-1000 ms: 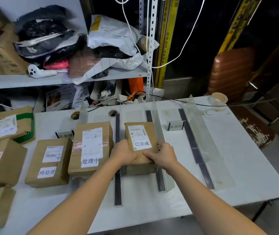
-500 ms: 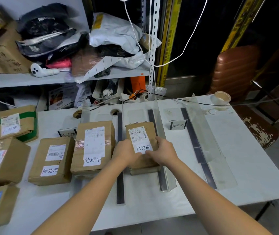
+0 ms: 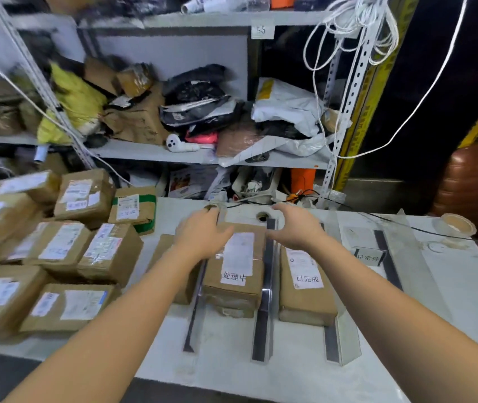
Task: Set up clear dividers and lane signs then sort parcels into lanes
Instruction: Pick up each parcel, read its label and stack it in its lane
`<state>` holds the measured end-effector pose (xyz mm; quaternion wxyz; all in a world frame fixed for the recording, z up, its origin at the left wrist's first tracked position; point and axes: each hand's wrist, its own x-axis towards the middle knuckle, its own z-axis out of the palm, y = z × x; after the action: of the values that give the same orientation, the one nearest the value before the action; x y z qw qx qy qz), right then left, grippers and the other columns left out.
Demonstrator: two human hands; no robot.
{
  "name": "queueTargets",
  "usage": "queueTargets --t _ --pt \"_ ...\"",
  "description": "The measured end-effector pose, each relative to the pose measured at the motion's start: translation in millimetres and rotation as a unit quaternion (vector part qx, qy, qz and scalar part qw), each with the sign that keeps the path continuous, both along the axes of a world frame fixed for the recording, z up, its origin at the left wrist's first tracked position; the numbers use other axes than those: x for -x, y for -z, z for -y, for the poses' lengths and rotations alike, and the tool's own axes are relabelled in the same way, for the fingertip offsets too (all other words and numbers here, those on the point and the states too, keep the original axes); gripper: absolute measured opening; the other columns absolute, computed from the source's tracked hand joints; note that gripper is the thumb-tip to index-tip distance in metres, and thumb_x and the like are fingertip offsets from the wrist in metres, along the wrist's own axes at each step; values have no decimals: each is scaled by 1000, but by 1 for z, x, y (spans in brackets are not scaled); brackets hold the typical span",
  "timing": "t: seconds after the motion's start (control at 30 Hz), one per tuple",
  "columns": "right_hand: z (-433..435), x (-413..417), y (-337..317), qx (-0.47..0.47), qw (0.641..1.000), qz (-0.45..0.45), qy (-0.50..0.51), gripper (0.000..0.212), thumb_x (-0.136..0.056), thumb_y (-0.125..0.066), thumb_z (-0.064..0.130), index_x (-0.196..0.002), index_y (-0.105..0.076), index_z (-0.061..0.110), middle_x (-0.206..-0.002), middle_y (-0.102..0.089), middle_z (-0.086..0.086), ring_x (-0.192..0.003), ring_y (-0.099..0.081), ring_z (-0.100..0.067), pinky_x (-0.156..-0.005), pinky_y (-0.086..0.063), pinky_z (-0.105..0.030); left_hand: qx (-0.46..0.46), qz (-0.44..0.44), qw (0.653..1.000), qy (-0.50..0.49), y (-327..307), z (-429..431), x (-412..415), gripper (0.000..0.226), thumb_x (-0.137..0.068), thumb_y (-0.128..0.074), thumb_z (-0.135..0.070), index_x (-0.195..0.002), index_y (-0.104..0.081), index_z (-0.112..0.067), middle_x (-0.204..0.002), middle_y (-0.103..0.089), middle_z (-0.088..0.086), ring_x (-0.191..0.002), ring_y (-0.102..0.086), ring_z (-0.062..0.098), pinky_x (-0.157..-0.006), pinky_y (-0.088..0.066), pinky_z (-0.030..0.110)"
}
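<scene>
Two brown parcels lie in neighbouring lanes on the white table (image 3: 450,301). One carries the label 处理中 (image 3: 233,282), the other 已完成 (image 3: 307,298). A third parcel (image 3: 165,251) lies left of them, mostly hidden by my left arm. Clear dividers with dark base strips (image 3: 261,321) (image 3: 332,341) (image 3: 192,321) separate the lanes. My left hand (image 3: 202,237) hovers over the far left corner of the 处理中 parcel with relaxed fingers and holds nothing. My right hand (image 3: 296,228) is spread above the divider between the two parcels. A small lane sign (image 3: 369,256) stands in the right lane.
Several unsorted brown parcels (image 3: 57,251) are piled at the table's left. A tape roll (image 3: 456,226) lies at the far right corner. A cluttered shelf (image 3: 202,152) of bags rises behind the table, with white cords hanging. A brown suitcase (image 3: 476,184) stands at the right.
Both hands have let go of the 已完成 parcel, which now lies in its lane. They lifted and moved left and away. The view has swung left and upward.
</scene>
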<state>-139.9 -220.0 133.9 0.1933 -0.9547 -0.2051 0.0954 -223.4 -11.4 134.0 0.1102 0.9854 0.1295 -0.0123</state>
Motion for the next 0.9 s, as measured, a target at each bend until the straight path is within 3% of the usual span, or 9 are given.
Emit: queueTargets --t 0.33,0.47,0.57,0.73,0.9 --pt "-164 29 -18 22 996 38 -75 73 -88 -70 46 -152 -43 24 -152 -50 0 -139 -47 -24 -109 -46 -45 -74 5 995 -69 -8 -183 59 71 -95 -40 -68 -146 -47 -18 -141 -56 8 -125 -55 29 -94 -52 43" --pt "-238 41 -11 29 997 29 -70 72 -89 -72 44 -151 -44 20 -150 -51 -6 -138 -47 -26 -109 -44 -42 -91 -3 993 -77 3 -269 77 66 -95 -41 -67 -138 -54 -18 -128 -62 7 -114 -59 28 -84 -52 39" --pt "-293 51 4 31 998 13 -56 73 -88 -71 45 -151 -43 22 -150 -52 -4 -137 -48 -25 -107 -46 -43 -94 -4 993 -69 19 -327 86 63 -96 -44 -64 -137 -53 -17 -130 -61 6 -116 -59 27 -83 -50 38" --pt "-360 67 43 31 998 -35 -35 72 -90 -70 41 -153 -41 22 -155 -47 -1 -141 -44 -23 -108 -44 -41 4 -50 997 -56 63 -383 93 76 -97 -49 -57 -159 -28 -17 -152 -47 9 -135 -48 29 -97 -50 43" --pt "-393 80 85 37 995 -96 -2 72 -88 -72 41 -151 -42 22 -147 -55 -3 -131 -53 -24 -102 -47 -39 26 -68 997 -16 107 -398 91 58 -97 -52 -54 -138 -49 -14 -138 -55 9 -122 -51 30 -91 -46 41"
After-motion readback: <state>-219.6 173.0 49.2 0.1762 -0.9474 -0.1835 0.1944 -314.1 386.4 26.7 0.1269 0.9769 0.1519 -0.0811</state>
